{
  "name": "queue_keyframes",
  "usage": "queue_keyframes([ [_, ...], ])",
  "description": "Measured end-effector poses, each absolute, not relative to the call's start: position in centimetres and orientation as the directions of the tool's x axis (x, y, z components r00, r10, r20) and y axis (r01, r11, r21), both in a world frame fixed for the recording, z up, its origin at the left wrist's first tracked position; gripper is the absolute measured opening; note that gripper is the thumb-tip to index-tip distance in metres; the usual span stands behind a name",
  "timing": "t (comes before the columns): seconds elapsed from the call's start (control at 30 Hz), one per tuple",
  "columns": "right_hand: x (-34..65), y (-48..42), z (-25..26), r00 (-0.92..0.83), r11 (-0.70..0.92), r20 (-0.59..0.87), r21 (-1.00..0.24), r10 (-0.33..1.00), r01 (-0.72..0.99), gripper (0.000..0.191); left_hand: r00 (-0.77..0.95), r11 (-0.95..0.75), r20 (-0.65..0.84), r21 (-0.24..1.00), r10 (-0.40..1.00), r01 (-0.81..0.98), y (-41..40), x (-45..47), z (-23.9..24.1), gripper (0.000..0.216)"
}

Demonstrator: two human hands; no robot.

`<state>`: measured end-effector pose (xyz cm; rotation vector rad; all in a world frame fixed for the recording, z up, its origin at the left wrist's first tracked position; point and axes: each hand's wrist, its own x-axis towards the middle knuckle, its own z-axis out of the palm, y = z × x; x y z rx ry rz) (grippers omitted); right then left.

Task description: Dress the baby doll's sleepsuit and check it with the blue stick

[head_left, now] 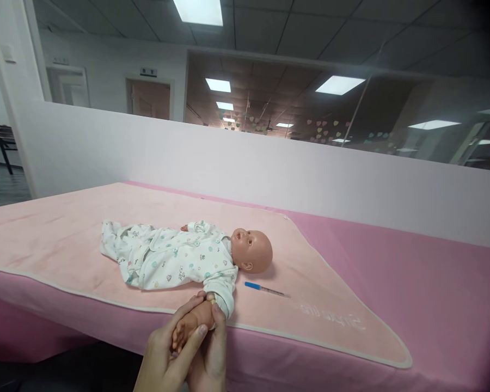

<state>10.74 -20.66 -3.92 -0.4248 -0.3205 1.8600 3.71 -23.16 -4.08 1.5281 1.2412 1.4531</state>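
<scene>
I see my left hand [163, 354] and right hand [210, 354] closed together around the tan plastic forearm [194, 322] of the baby doll in white printed sleepwear [175, 256], steadying it past the pink towel's [65, 228] edge; the blue-capped syringe [265, 289] lies near the head.

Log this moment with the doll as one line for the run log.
left hand: cradles doll's hand | right hand: grips doll's wrist at sleeve cuff | doll: on back, pink towel | syringe: beside doll's head
</scene>
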Motion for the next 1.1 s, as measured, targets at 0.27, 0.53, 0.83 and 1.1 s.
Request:
queue_keyframes([
  [0.27, 11.5, -20.7, -4.0, -0.427, -0.522, -0.309, -0.371, 0.85, -0.768, 0.041, 0.119, -0.486, 0.496, 0.725, 0.86, 0.488, -23.2, 2.7, -3.9, 0.048],
  [0.53, 11.0, -20.2, -4.4, -0.263, -0.341, -0.293, -0.26, 0.919, -0.903, 0.024, 0.249, -0.567, 0.554, 0.53, 0.795, 0.631, -23.3, 1.8, -4.0, 0.054],
  [0.83, 10.8, -20.2, -4.5, -0.193, -0.318, -0.335, -0.373, 0.922, -0.871, 0.031, 0.251, -0.546, 0.537, 0.506, 0.805, 0.668, -23.4, 1.6, -3.8, 0.053],
  [1.1, 11.3, -20.9, -4.0, -0.385, -0.464, -0.26, -0.465, 0.885, -0.754, 0.042, -0.024, -0.47, 0.582, 0.68, 0.813, 0.563, -23.4, 3.3, -3.9, 0.046],
])
